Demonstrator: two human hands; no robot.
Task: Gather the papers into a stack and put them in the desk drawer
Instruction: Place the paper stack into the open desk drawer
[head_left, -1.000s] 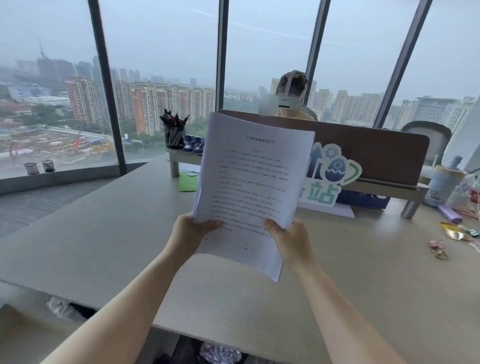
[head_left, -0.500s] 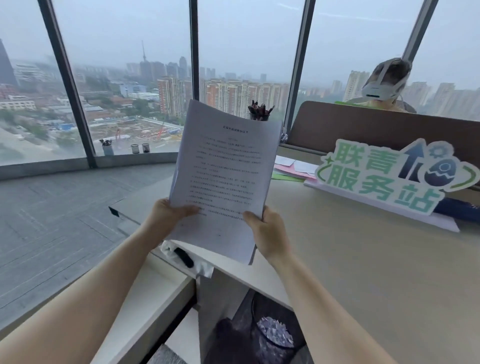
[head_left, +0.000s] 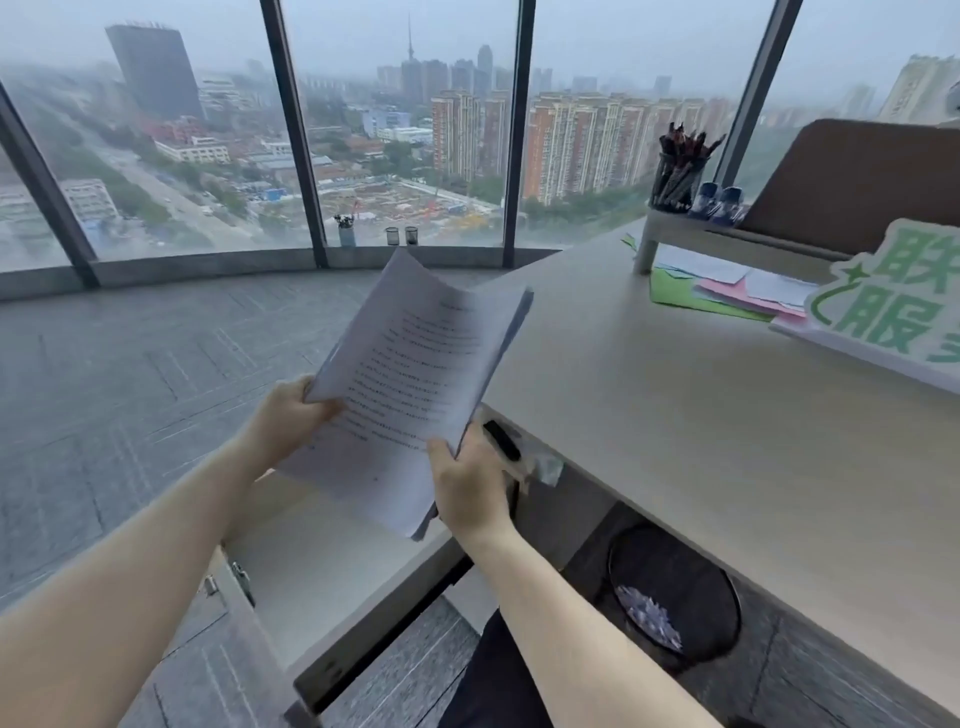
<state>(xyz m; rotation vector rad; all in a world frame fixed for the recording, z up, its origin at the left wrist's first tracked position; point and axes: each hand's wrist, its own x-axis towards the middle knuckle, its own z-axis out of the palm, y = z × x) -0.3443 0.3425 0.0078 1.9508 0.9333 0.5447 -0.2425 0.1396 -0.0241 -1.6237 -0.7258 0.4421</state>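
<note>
We are carrying the stack of white printed papers (head_left: 410, 379), our left hand (head_left: 283, 415) and right hand (head_left: 467, 488) both clamped on its lower corners, directly above the open pale wooden desk drawer (head_left: 322, 571); gathering looks finished; next, we judge, we are lowering it flat inside.

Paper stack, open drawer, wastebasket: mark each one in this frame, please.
paper stack (head_left: 410, 384), head view, middle of the printed top sheet.
open drawer (head_left: 332, 571), head view, bare pale bottom inside it.
wastebasket (head_left: 727, 587), head view, dark rim under the desk.
</note>
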